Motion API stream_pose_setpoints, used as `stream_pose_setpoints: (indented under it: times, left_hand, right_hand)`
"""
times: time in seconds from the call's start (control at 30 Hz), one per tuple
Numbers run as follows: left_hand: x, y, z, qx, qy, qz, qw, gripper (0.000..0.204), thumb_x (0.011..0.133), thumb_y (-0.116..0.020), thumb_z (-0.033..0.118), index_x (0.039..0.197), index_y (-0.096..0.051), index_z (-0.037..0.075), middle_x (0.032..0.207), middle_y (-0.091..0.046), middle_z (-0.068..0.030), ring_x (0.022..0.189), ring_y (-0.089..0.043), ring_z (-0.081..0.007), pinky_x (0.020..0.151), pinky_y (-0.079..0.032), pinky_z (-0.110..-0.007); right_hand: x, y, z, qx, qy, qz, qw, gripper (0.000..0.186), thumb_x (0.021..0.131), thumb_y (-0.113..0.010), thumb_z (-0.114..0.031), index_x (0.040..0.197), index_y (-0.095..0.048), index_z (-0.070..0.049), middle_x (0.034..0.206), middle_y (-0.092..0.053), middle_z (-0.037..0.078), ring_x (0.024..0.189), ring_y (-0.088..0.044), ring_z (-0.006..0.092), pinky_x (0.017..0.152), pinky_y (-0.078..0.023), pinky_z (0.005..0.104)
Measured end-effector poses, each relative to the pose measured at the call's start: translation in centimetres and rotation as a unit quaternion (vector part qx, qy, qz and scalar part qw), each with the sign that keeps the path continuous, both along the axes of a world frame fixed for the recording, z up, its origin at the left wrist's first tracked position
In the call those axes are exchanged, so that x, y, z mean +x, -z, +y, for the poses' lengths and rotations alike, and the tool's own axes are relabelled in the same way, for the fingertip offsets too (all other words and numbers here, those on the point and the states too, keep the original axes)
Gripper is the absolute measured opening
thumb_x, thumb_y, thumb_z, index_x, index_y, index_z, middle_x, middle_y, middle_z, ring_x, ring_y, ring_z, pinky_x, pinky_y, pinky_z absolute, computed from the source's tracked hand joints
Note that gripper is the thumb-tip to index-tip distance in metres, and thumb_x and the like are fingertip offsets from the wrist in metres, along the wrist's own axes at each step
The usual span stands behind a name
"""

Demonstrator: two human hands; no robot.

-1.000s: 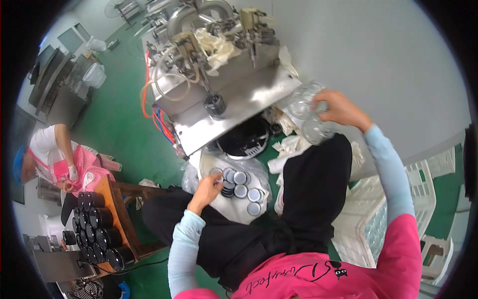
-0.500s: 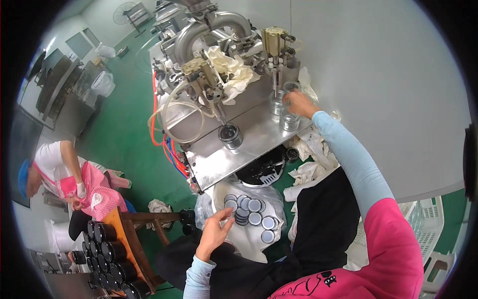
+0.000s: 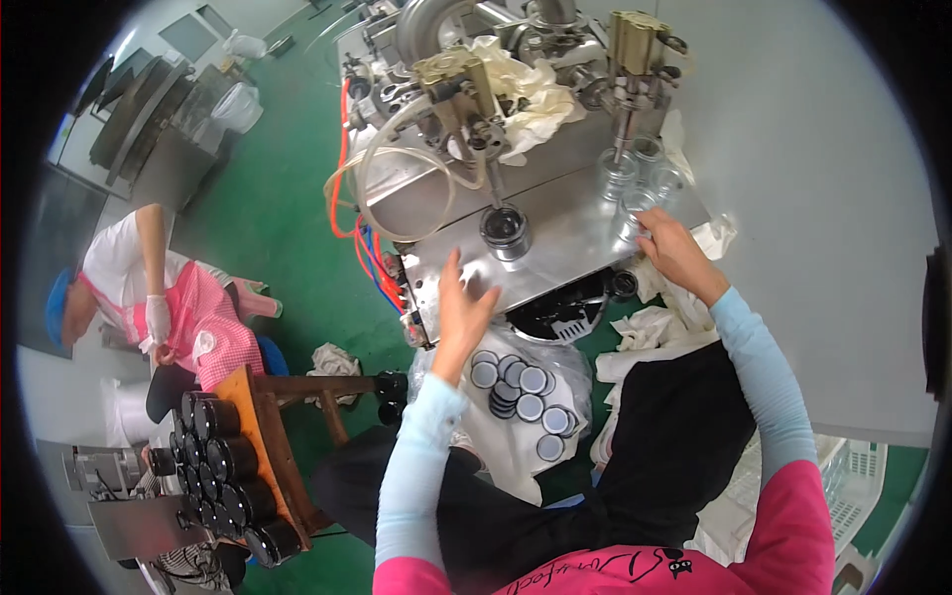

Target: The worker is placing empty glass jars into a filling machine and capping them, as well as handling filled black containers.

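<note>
My left hand [image 3: 464,315] is raised with fingers apart and nothing in it. It is just in front of and left of a glass jar holding dark contents [image 3: 507,236], which stands on the steel machine table [image 3: 446,288] below the left filling nozzle [image 3: 496,183]. My right hand [image 3: 676,250] is at the right end of the table, its fingertips curled against the side of an empty glass jar [image 3: 631,216]. Behind that jar, another clear jar [image 3: 617,177] stands under the right nozzle [image 3: 623,134], with more clear jars close by.
Several round lids [image 3: 531,407] lie on a white sheet below the table. Black-lidded jars [image 3: 223,456] are stacked on a wooden stand [image 3: 260,416] at left. A co-worker in a pink apron [image 3: 213,327] sits beyond it. Hoses [image 3: 367,248] hang at the table's left edge.
My left hand has risen from beside the lids to near the filled jar. The right hand has come nearer, to the front clear jar. The view has shifted, moving the machine right and up in the picture.
</note>
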State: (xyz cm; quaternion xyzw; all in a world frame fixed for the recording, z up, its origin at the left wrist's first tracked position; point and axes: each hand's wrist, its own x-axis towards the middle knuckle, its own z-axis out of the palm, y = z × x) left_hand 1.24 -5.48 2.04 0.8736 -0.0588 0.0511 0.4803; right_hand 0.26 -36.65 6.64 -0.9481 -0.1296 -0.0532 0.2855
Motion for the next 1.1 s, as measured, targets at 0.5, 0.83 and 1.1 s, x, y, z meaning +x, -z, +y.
stream_pose_setpoints:
  times: [0.5, 0.83, 1.1]
  left_hand:
    - [-0.3, -0.4, -0.1, 0.012, -0.105, 0.027, 0.994, 0.075, 0.052, -0.080, 0.021, 0.112, -0.043, -0.004, 0.104, -0.047, -0.0188, 0.100, -0.044, -0.0314, 0.087, -0.038, -0.037]
    - [-3.4, -2.2, 3.9, 0.002, -0.074, -0.033, 0.997, 0.091, 0.058, -0.081, 0.022, 0.127, -0.029, -0.004, 0.120, -0.042, -0.0193, 0.110, -0.038, -0.0311, 0.094, -0.034, -0.039]
    - [-4.7, -3.2, 10.2, -0.024, -0.177, -0.031, 0.983, 0.065, 0.076, -0.066, 0.025, 0.127, -0.035, 0.001, 0.118, -0.047, -0.0143, 0.100, -0.044, -0.0247, 0.087, -0.037, -0.035]
  right_hand:
    - [4.0, 1.6, 11.1, 0.027, -0.117, -0.040, 0.992, 0.017, 0.084, -0.050, -0.012, 0.091, -0.057, 0.001, 0.087, -0.054, 0.016, 0.080, -0.053, 0.0356, 0.071, -0.042, 0.0414]
    - [5.2, 1.7, 12.8, 0.029, -0.145, -0.054, 0.988, 0.019, 0.084, -0.050, -0.013, 0.094, -0.057, 0.001, 0.088, -0.055, 0.016, 0.082, -0.053, 0.0357, 0.072, -0.043, 0.0417]
    - [4.1, 1.8, 12.3, 0.071, -0.155, -0.114, 0.979, 0.026, 0.084, -0.050, -0.014, 0.106, -0.055, 0.000, 0.101, -0.057, 0.016, 0.090, -0.055, 0.0340, 0.079, -0.044, 0.0390]
